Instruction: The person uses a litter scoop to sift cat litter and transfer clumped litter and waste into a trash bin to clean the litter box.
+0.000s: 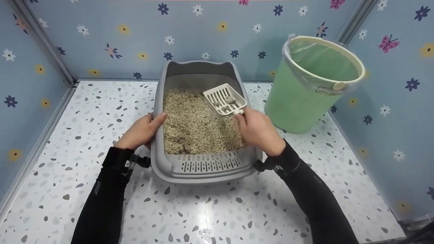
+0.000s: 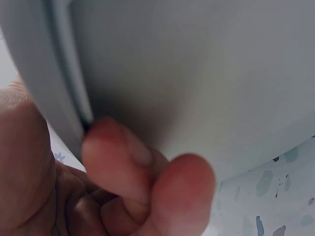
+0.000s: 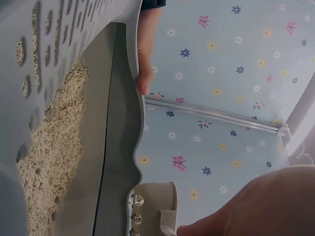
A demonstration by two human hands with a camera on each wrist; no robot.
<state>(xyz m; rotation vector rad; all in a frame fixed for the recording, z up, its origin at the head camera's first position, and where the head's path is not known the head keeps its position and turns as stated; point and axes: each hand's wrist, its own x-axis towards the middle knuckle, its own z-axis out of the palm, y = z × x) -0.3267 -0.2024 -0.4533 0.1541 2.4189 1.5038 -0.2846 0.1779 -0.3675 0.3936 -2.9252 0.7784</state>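
Note:
A grey litter box (image 1: 203, 174) holds tan granular litter (image 1: 196, 125) with darker patches. My left hand (image 1: 141, 130) grips its left rim, thumb on top; in the left wrist view the fingers (image 2: 182, 196) curl under the rim against the outer wall. With my right hand (image 1: 259, 128) I hold a cream slotted litter scoop (image 1: 225, 99) by its handle, over the right part of the box. Several greyish clumps (image 1: 231, 99) lie in the scoop. In the right wrist view the scoop (image 3: 170, 196) shows beyond the box's wavy rim.
To the right of the box stands a green bin (image 1: 295, 98) with a cream rim and a clear liner. The speckled white tabletop (image 1: 203, 213) is bounded by flower-patterned panels (image 1: 190, 34) at the back and both sides.

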